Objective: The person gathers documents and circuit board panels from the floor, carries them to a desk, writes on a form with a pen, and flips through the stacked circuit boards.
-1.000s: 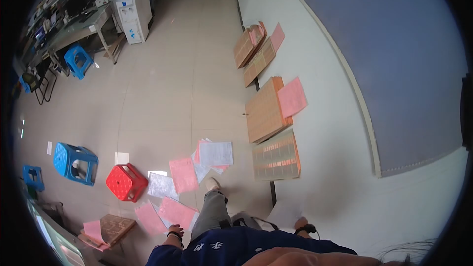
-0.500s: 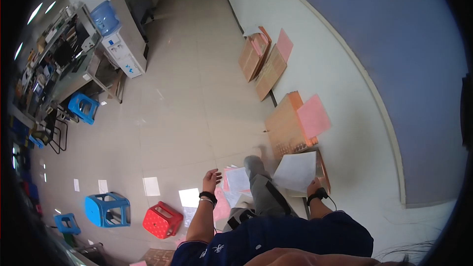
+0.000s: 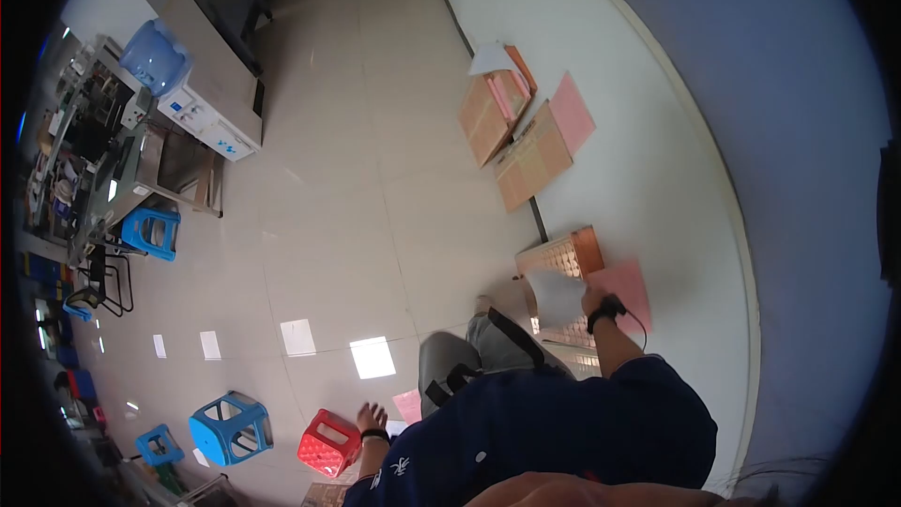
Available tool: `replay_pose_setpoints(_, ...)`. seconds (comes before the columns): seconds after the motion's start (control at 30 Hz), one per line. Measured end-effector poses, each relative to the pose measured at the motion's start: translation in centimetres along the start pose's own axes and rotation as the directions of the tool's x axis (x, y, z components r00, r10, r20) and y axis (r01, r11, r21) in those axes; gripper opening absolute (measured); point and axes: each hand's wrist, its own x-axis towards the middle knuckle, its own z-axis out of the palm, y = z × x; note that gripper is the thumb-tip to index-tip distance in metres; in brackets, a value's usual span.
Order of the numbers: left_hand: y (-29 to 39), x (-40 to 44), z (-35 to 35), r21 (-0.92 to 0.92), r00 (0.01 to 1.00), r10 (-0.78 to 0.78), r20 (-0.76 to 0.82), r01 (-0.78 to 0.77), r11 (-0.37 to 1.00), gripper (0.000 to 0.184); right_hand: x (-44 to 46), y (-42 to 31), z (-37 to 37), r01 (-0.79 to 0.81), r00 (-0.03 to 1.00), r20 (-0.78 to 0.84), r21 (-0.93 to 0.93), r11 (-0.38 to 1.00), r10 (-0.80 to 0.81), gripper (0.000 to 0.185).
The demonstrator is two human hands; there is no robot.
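White sheet [image 3: 554, 297] is pinched in the right hand [image 3: 594, 299]; left hand [image 3: 373, 417], loosely spread, nears red stool [image 3: 328, 451].

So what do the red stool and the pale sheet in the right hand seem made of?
Red stool: likely moulded plastic, slightly glossy, its patterned surface catching light. Pale sheet, held by the right hand: perhaps paper, matt, since it looks thin and curves; plastic film is possible.

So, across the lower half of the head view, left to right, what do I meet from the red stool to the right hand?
Red stool, left hand, pink sheet, white sheet, right hand.
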Motion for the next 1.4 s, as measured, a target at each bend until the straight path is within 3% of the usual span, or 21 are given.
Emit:
replay_pose_setpoints(0.03, 1.9, 0.1, 2.7, -0.042, 0.993, 0.082, 0.082, -0.079, 0.996, 0.038, 1.3, -3.9, -3.5, 0.076, 0.995, -0.085, 0.349, 0.934, -0.049, 0.02)
replay_pose_setpoints(0.13, 8.3, -0.8, 10.9, -0.266, 0.913, 0.253, 0.319, -0.17, 0.949, 0.039, 7.5, -11.1, -6.5, 0.14, 0.986, -0.141, 0.367, 0.919, -0.093, 0.019)
replay_pose_setpoints(0.2, 11.8, -0.4, 15.0, -0.252, 0.906, 0.266, 0.328, -0.188, 0.949, 0.037, 9.5, -13.2, -6.9, 0.163, 0.985, -0.111, 0.363, 0.917, -0.131, 0.019)
replay_pose_setpoints(0.27, 15.5, 0.4, 19.1, -0.22, 0.908, 0.269, 0.321, -0.205, 0.954, 0.034, 12.4, -15.1, -5.2, 0.324, 0.927, -0.306, 0.36, 0.875, -0.217, 0.017)
replay_pose_setpoints(0.3, 17.2, 1.3, 21.1, -0.215, 0.905, 0.267, 0.332, -0.203, 0.955, 0.034, 13.6, -15.6, -4.2, 0.317, 0.927, -0.313, 0.36, 0.878, -0.207, 0.017)
replay_pose_setpoints(0.37, 21.0, 3.1, 23.8, -0.09, 0.879, 0.249, 0.408, -0.233, 0.968, 0.035, 14.0, -15.6, -2.6, 0.143, 0.976, -0.213, 0.443, 0.885, -0.051, 0.016)
replay_pose_setpoints(0.43, 25.6, 5.9, 27.4, -0.061, 0.878, 0.223, 0.423, -0.217, 0.974, 0.033, 13.4, -16.1, -3.3, -0.031, 0.999, -0.019, 0.166, 0.986, 0.035, 0.018)
replay_pose_setpoints(0.5, 30.6, 8.1, 31.7, 0.074, 0.899, 0.184, 0.396, -0.231, 0.97, 0.031, 12.7, -14.6, -1.3, 0.027, 0.998, 0.054, -0.09, 0.996, -0.023, 0.021)
replay_pose_setpoints(0.57, 36.2, 9.6, 36.9, 0.162, 0.852, 0.243, 0.464, -0.351, 0.922, 0.03, 11.2, -14.2, -0.5, 0.01, 1.0, -0.029, 0.031, 0.999, -0.009, 0.02)
replay_pose_setpoints(0.63, 41.8, 9.8, 42.4, 0.174, 0.777, 0.331, 0.535, -0.484, 0.857, 0.029, 9.7, -19.5, -6.2, -0.299, 0.949, -0.042, 0.186, 0.936, 0.312, 0.019)
replay_pose_setpoints(0.67, 44.3, 9.7, 45.4, 0.183, 0.748, 0.364, 0.555, -0.537, 0.824, 0.029, 9.9, -21.9, -9.2, -0.362, 0.931, 0.022, 0.175, 0.915, 0.364, 0.018)
replay_pose_setpoints(0.7, 46.6, 9.5, 48.7, 0.186, 0.714, 0.398, 0.576, -0.589, 0.786, 0.028, 10.6, -23.0, -10.5, -0.371, 0.927, 0.023, 0.173, 0.912, 0.373, 0.018)
replay_pose_setpoints(0.77, 50.7, 8.9, 55.2, 0.265, 0.623, 0.461, 0.632, -0.733, 0.627, 0.027, 12.5, -24.4, -11.8, -0.189, 0.944, -0.213, 0.271, 0.944, 0.251, 0.024)
replay_pose_setpoints(0.83, 53.6, 7.6, 61.5, 0.323, 0.51, 0.519, 0.686, -0.852, 0.412, 0.025, 15.7, -25.5, -12.3, -0.246, 0.921, -0.211, 0.335, 0.91, 0.327, 0.023)
replay_pose_setpoints(0.87, 54.6, 6.2, 64.6, 0.29, 0.469, 0.538, 0.701, -0.876, 0.385, 0.025, 17.5, -26.3, -12.8, -0.193, 0.907, -0.264, 0.433, 0.88, 0.329, 0.022)
replay_pose_setpoints(0.97, 55.6, 2.1, 73.1, 0.249, 0.414, 0.545, 0.729, -0.902, 0.352, 0.025, 23.6, -29.3, -15.1, -0.176, 0.896, -0.265, 0.523, 0.834, 0.356, 0.022)
replay_pose_setpoints(1.03, 54.6, 1.4, 78.5, 0.156, 0.362, 0.501, 0.786, -0.9, 0.406, 0.024, 28.5, -31.3, -16.7, 0.007, 0.813, -0.527, 0.433, 0.901, 0.247, 0.023)
replay_pose_setpoints(1.1, 52.8, 1.2, 83.6, 0.202, 0.385, 0.454, 0.803, -0.894, 0.401, 0.023, 31.7, -33.3, -19.8, -0.06, 0.849, -0.448, 0.447, 0.892, 0.281, 0.024)
replay_pose_setpoints(1.17, 49.9, 2.3, 88.4, 0.145, 0.333, 0.449, 0.829, -0.904, 0.403, 0.02, 35.6, -34.5, -21.6, -0.089, 0.851, -0.393, 0.545, 0.834, 0.348, 0.027)
replay_pose_setpoints(1.2, 48.4, 2.3, 90.6, 0.126, 0.334, 0.422, 0.843, -0.885, 0.448, 0.02, 37.1, -34.8, -22.1, -0.027, 0.849, -0.416, 0.58, 0.814, 0.324, 0.026)
replay_pose_setpoints(1.4, 40.5, 1.7, 101.2, 0.213, 0.479, 0.155, 0.864, -0.628, 0.749, 0.024, 43.9, -39.2, -26.1, 0.039, 0.853, -0.464, 0.512, 0.858, 0.238, 0.025)
